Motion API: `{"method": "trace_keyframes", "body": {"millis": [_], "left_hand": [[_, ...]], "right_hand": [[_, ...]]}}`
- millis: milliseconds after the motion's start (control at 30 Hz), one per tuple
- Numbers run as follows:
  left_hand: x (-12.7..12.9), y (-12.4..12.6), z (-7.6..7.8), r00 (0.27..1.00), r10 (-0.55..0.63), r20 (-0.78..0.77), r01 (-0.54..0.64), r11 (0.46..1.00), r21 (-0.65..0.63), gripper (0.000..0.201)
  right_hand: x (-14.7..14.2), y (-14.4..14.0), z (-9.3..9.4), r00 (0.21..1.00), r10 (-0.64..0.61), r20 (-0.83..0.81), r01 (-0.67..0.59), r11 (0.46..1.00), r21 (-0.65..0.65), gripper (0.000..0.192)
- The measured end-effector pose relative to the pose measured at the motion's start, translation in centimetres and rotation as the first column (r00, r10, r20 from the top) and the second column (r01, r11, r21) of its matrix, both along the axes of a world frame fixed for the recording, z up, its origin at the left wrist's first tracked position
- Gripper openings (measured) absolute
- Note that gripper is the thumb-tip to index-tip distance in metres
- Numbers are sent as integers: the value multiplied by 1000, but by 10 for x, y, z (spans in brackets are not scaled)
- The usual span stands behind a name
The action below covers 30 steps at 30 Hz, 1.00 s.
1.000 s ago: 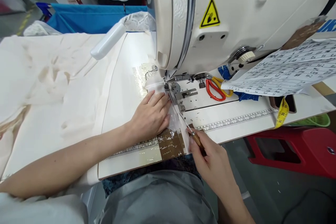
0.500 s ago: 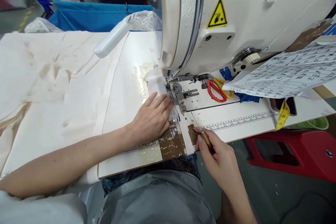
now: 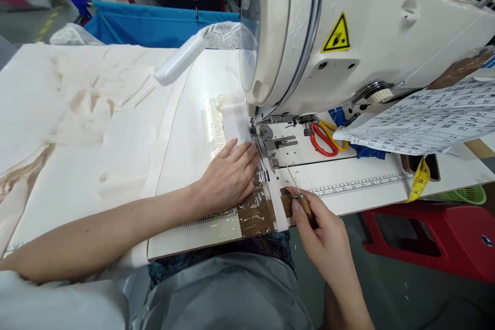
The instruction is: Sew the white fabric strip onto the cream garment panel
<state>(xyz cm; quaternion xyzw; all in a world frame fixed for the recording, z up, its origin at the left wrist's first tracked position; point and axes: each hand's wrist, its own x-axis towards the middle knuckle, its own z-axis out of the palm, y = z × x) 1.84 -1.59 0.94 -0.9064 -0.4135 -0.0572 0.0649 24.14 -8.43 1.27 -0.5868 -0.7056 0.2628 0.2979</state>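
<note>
While the right hand (image 3: 328, 237) pinches a wooden-handled awl (image 3: 299, 198) — tip raised off the table — the left hand (image 3: 228, 178) lies flat, fingers spread, pressing the white strip (image 3: 235, 126) beside the presser foot (image 3: 260, 136). Most of the strip appears already past the needle; little seems left.

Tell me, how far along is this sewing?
A short length of the white strip already lies past the needle, behind the presser foot. The left hand presses the strip flat on the table; the right hand holds an awl beside it. The part under the left hand remains unfed.
</note>
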Motion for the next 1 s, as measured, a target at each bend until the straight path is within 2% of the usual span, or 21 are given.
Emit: {"method": "trace_keyframes", "body": {"millis": [167, 300, 467, 633, 1000], "left_hand": [[0, 3, -1, 1000, 4, 0, -4, 1000, -14, 49], [-2, 8, -1, 999, 22, 25, -21, 999, -30, 49], [-3, 16, -1, 997, 66, 43, -63, 996, -70, 47], [-4, 23, -3, 995, 87, 54, -82, 993, -83, 46], [-7, 23, -8, 993, 65, 101, -59, 996, -65, 44]], "right_hand": [[-7, 1, -5, 996, -40, -79, 40, 999, -6, 36], [-18, 7, -9, 994, 69, -79, -55, 984, 169, 30], [-38, 22, -12, 981, 177, 81, -194, 920, 340, 25], [-53, 35, -17, 949, 90, 302, -228, 857, 462, 24], [-62, 38, -17, 862, -44, 505, -243, 839, 487, 28]]}}
